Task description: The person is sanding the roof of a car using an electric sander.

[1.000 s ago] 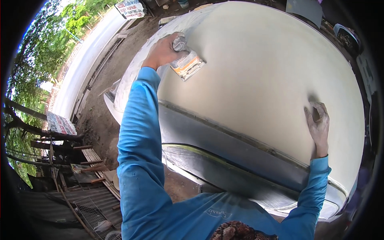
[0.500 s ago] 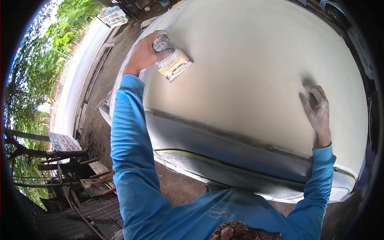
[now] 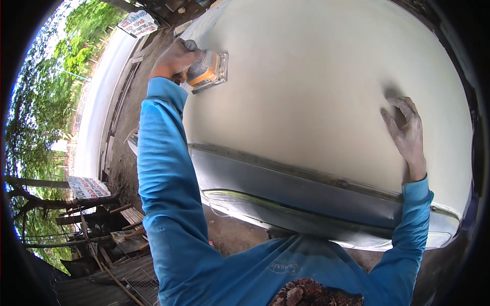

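My left hand [image 3: 176,59] is wrapped round an orange and grey dusty power sander [image 3: 203,71] near the left edge of a vehicle's pale cream roof [image 3: 301,71]. The sander's flat square base lies at the roof surface; whether it touches all along is hard to tell. Far to the right, my right hand [image 3: 407,130] is dusty and holds nothing. Its fingers are apart and curved, with the fingertips at the roof above a small shadow.
A dark trim strip [image 3: 286,166] runs along the roof's near edge, with the grey vehicle side [image 3: 306,186] below it, close to my body. Signboards [image 3: 139,24], a pale road [image 3: 99,97] and trees lie to the left. Scrap wood and a wire rack [image 3: 143,283] are at lower left.
The sander has slid a little to the left and turned, so its base edge now points more to the right. My right hand stays in nearly the same place.
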The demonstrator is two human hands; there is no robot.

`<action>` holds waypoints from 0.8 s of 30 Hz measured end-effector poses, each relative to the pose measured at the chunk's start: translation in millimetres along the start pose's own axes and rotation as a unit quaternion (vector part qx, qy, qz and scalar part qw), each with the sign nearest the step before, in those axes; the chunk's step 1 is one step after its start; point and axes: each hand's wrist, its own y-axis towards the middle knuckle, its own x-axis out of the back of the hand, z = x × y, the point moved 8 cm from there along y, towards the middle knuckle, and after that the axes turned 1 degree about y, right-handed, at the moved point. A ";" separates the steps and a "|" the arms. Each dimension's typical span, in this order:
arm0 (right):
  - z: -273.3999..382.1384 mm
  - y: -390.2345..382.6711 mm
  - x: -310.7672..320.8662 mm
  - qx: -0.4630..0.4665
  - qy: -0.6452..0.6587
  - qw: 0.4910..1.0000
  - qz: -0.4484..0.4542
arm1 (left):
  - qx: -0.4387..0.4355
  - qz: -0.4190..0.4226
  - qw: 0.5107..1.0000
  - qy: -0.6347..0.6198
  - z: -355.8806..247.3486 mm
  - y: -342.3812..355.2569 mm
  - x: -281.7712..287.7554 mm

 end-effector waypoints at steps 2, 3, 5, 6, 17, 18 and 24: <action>1.7 -0.9 1.2 0.001 0.010 1.000 -0.007 | 0.026 0.046 0.998 0.032 -5.3 -23.6 8.3; 1.8 -1.2 1.6 0.004 0.013 1.000 -0.007 | 0.049 0.094 0.992 0.061 -3.5 -33.5 6.6; 1.5 -2.5 -0.9 0.004 0.019 1.000 -0.004 | 0.041 0.070 0.996 0.048 16.0 -50.7 11.5; 2.3 -2.0 -1.7 0.003 0.024 1.000 -0.007 | 0.038 0.060 0.996 0.052 22.2 -64.7 14.9; 2.8 -2.3 -3.9 0.042 0.017 0.999 -0.025 | 0.130 0.031 0.990 0.050 57.0 -93.0 19.9; 3.1 -2.7 -4.3 0.038 0.018 0.999 -0.025 | 0.128 0.034 0.990 0.053 59.6 -82.1 19.2; 6.4 -1.3 2.7 0.038 -0.005 0.999 -0.025 | 0.096 0.076 0.992 -0.042 18.5 -13.8 -1.4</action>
